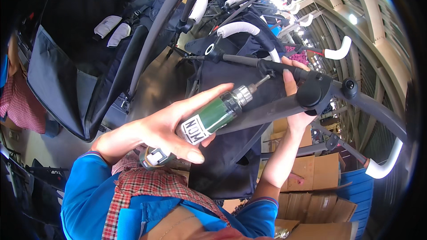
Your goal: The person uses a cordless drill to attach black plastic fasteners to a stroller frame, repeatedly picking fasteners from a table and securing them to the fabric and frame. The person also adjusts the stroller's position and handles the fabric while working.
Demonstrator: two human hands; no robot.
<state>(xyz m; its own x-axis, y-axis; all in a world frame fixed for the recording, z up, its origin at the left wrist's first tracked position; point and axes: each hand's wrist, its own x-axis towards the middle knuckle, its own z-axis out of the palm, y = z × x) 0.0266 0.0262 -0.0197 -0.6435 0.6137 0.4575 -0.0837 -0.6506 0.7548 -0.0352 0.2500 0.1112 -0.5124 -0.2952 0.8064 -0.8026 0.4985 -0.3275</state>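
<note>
My left hand (162, 126) is wrapped around a green electric screwdriver (218, 114), whose body slants up to the right. The bit (262, 82) points at a small black bracket (267, 66) under the upper tube of a dark stroller frame (262, 114). Whether the tip touches the bracket I cannot tell. Behind the frame's round black joint (312, 93), my right hand (299, 121) grips the frame, its fingers up at the upper tube and its palm partly hidden. Black fabric (222, 78) hangs below the tubes.
Another black stroller (66, 84) with pale strap pads (107, 26) stands at the left. Stroller frames with white-wrapped handles (339, 49) crowd the far side. Cardboard boxes (327, 171) are stacked at the lower right. A person's checked garment (24, 106) shows at the left edge.
</note>
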